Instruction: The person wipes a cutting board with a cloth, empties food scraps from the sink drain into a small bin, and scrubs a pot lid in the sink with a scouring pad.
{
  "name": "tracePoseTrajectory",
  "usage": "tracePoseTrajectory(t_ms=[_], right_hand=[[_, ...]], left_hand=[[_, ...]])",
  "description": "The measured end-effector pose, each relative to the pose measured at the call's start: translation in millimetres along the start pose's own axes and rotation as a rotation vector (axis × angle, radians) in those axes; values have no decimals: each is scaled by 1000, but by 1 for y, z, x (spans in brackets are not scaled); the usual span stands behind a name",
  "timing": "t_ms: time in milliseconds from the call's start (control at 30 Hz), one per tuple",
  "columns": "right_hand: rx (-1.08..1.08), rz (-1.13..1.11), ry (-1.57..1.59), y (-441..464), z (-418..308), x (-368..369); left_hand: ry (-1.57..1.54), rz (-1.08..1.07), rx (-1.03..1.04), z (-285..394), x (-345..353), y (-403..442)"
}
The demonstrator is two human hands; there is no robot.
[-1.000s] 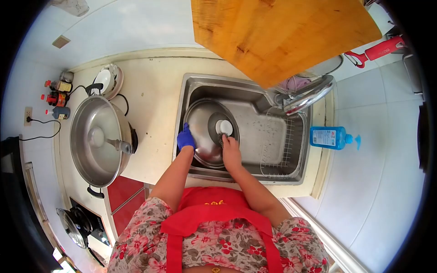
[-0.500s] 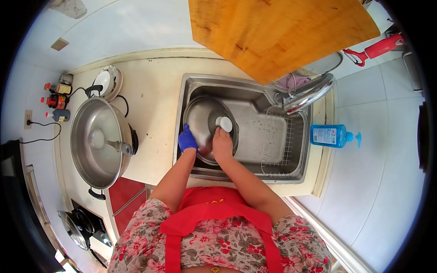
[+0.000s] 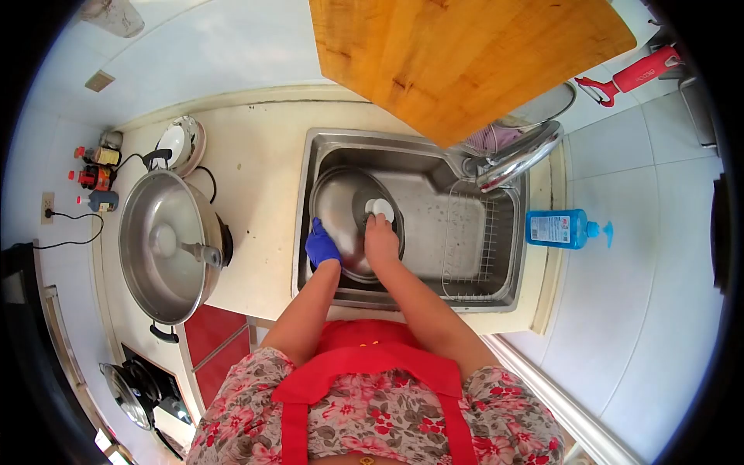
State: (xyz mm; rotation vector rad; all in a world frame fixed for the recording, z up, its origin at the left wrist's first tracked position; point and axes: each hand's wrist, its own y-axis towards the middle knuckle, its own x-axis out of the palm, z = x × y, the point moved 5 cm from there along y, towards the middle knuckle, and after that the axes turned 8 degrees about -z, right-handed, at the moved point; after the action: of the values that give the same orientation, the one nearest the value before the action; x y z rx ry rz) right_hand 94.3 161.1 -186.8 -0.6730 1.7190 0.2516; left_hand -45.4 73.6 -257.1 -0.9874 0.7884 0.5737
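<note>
A round metal pot lid (image 3: 341,200) lies tilted in the left part of the steel sink (image 3: 422,205). At its middle, within a darker ring, is a white round knob (image 3: 383,208). My left hand (image 3: 322,244), in a blue glove, grips the lid's lower left rim; some of its fingers are hidden. My bare right hand (image 3: 380,239) has its fingers bent and closed at the near side of the knob. Whether a small cloth or scrubber is under those fingertips cannot be made out.
A wire rack (image 3: 470,248) sits in the sink's right side, below the faucet (image 3: 519,159). A wooden board (image 3: 465,62) overhangs the back. Blue pump bottle (image 3: 558,229) is at right; a large steel pot (image 3: 151,267) and stacked bowls (image 3: 174,147) are at left.
My gloved left hand has shifted slightly down and turned along the lid's rim. My right hand stays by the knob with a very small movement. The view has moved slightly.
</note>
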Motion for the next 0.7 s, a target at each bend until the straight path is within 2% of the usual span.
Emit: tracePoseTrajectory(t_ms=[33, 100, 167, 233, 300, 400, 500, 567, 633, 667, 700], right_hand=[[-66, 47, 10, -9, 5, 2], [-39, 39, 68, -22, 20, 13], [-9, 23, 126, -28, 43, 27], [131, -22, 195, -29, 65, 33], [134, 1, 237, -23, 63, 35], [92, 38, 242, -18, 37, 24], [-26, 88, 273, -26, 17, 17], [-72, 104, 319, -33, 21, 23], [97, 45, 301, -34, 60, 56], [191, -57, 378, -36, 83, 67], [186, -56, 376, -32, 93, 60]], left_hand=[[-1, -3, -4, -1, 1, -3], [-6, 166, 149, 8, -9, -7], [-115, 111, 77, 1, -4, 1], [-219, 62, 12, 0, -6, 1], [-99, 164, 148, 11, -14, -7], [-124, 92, 41, 5, -15, -3], [-134, 208, 139, 8, -20, -4], [-147, 174, 100, 5, -18, -4], [-164, 151, 69, 2, -21, 0], [-167, 162, 117, 1, -22, 2], [-174, 174, 163, 2, -23, 5]])
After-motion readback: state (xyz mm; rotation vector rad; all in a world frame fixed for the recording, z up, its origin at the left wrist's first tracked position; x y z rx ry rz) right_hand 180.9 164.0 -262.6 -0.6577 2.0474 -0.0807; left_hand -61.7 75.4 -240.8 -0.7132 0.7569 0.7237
